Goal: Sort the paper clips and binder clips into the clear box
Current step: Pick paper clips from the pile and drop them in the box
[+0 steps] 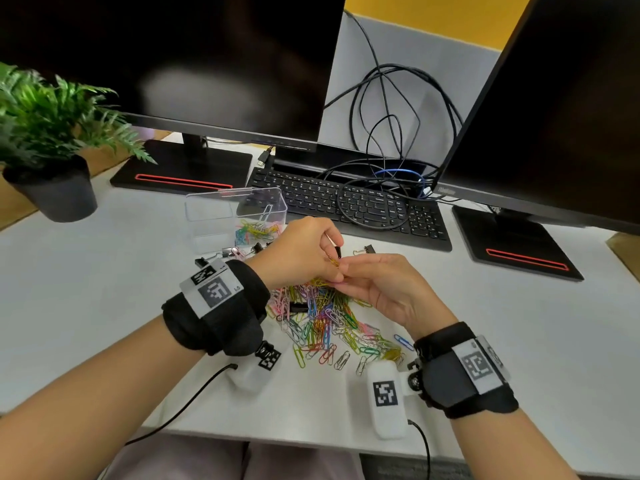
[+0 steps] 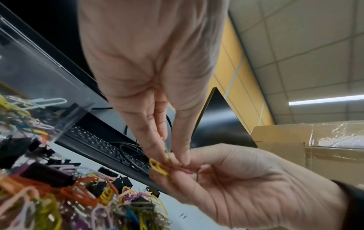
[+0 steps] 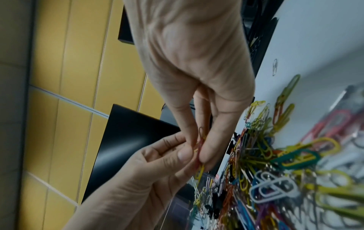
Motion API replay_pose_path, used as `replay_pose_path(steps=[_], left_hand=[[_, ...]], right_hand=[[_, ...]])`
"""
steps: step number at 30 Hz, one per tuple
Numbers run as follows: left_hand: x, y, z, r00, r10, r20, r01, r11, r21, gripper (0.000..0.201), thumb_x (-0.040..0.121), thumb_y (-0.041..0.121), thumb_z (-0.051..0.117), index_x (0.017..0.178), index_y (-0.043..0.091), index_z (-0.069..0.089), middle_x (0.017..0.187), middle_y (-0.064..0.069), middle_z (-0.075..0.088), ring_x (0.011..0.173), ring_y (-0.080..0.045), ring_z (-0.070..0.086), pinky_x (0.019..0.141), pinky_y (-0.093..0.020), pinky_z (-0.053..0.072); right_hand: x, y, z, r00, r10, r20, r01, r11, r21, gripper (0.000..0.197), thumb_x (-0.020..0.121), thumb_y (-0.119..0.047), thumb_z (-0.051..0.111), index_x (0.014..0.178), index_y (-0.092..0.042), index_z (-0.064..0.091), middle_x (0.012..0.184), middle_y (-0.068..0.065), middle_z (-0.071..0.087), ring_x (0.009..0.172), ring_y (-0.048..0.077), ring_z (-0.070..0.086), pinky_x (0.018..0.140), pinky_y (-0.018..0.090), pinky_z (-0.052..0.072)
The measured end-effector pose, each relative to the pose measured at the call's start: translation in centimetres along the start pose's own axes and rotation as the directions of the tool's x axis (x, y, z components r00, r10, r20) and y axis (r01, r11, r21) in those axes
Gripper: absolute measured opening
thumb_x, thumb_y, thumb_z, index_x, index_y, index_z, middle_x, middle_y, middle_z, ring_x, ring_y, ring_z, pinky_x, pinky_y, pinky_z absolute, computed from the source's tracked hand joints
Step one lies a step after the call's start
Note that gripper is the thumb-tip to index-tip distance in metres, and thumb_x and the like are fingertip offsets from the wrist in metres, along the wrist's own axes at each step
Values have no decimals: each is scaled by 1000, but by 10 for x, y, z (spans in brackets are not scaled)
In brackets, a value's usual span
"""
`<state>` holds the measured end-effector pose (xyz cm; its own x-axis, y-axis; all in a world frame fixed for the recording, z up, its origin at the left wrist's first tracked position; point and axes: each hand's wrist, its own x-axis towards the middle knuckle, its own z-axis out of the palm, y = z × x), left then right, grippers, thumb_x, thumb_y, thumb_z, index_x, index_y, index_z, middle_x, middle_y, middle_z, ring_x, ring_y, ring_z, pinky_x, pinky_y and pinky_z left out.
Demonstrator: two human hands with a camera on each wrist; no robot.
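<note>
Above a heap of coloured paper clips (image 1: 329, 323) on the white desk, both hands meet on a linked yellow and red paper clip pair (image 1: 334, 263). My left hand (image 1: 330, 268) pinches the yellow clip (image 2: 157, 167) between thumb and fingers (image 2: 151, 146). The right hand (image 1: 346, 273) pinches the same pair (image 3: 199, 149) from the other side. The clear box (image 1: 207, 216) stands behind the left hand, and its right compartment holds several coloured paper clips (image 1: 256, 230). Black binder clips lie by the box (image 1: 225, 252), and one lies farther right (image 1: 369, 250).
A black keyboard (image 1: 349, 202) with looped cables (image 1: 381, 133) on it lies just behind the hands. Two dark monitors on black stands (image 1: 183, 171) flank it. A potted plant (image 1: 52, 161) stands at the far left. The desk's front edge (image 1: 311, 441) runs close below the wrists.
</note>
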<state>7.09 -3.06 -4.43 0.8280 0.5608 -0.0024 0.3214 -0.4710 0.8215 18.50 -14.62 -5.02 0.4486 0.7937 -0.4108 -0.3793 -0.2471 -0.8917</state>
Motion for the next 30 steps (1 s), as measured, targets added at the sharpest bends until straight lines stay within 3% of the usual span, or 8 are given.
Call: replay_pose_path(steps=[3, 5, 10, 15, 18, 21, 24, 30], left_hand=[[-5, -2, -8, 999, 14, 36, -13, 1000, -2, 53, 63, 9, 88, 107, 14, 60, 93, 0, 66, 75, -12, 68, 61, -21, 54], [-10, -3, -19, 1000, 17, 23, -18, 999, 33, 48, 66, 13, 87, 107, 15, 61, 95, 1, 66, 80, -12, 69, 63, -17, 54], [-26, -23, -70, 944, 73, -322, -13, 983, 185, 43, 75, 31, 81, 111, 21, 61, 108, 5, 61, 102, -11, 57, 80, -24, 47], [-39, -56, -119, 818, -53, -573, 235, 940, 248, 81, 69, 47, 81, 136, 20, 45, 134, -7, 47, 130, -28, 35, 103, -43, 34], [-43, -75, -135, 820, -219, -529, 393, 887, 241, 107, 62, 50, 84, 147, 16, 29, 147, -11, 38, 138, -31, 28, 110, -51, 32], [-46, -90, -136, 860, -322, -396, 424, 883, 201, 116, 61, 44, 87, 150, 13, 21, 148, -9, 40, 135, -30, 36, 107, -44, 36], [-49, -101, -130, 880, -354, -318, 391, 918, 60, 103, 65, 30, 88, 147, 15, 27, 130, -5, 52, 116, -22, 49, 91, -31, 41], [-45, -113, -127, 909, -343, -237, 334, 939, -81, 53, 70, 18, 85, 116, 11, 59, 106, -7, 62, 94, -23, 62, 84, -31, 48]], right_hand=[[0, 2, 4, 1000, -13, -11, 13, 1000, -14, 9, 78, 16, 63, 84, 12, 68, 82, 25, 70, 72, 27, 72, 66, 29, 61], [2, 2, 5, 999, -22, -34, 22, 1000, -16, 11, 76, 19, 64, 78, 11, 69, 77, 23, 69, 72, 27, 72, 65, 28, 61], [7, -7, 12, 994, -90, -68, 89, 996, -10, 12, 74, 20, 64, 85, 14, 68, 80, 23, 69, 67, 24, 72, 59, 22, 58], [15, -28, 33, 979, -190, -74, 193, 981, 34, 10, 77, 20, 62, 84, 15, 67, 80, 23, 70, 74, 26, 72, 66, 24, 60], [25, -43, 57, 970, -237, -55, 241, 967, 78, 11, 76, 20, 62, 86, 17, 66, 85, 25, 69, 76, 27, 72, 67, 25, 59], [35, -54, 82, 959, -280, -30, 282, 953, 108, 10, 77, 21, 61, 85, 15, 65, 83, 23, 68, 77, 28, 72, 70, 28, 60], [44, -58, 101, 962, -273, -26, 274, 955, 114, 11, 78, 20, 61, 84, 12, 66, 83, 20, 68, 81, 28, 70, 78, 31, 60], [73, -60, 122, 986, -141, -86, 133, 986, -100, 21, 83, 15, 59, 103, 11, 64, 82, 13, 64, 94, 24, 68, 91, 31, 55]])
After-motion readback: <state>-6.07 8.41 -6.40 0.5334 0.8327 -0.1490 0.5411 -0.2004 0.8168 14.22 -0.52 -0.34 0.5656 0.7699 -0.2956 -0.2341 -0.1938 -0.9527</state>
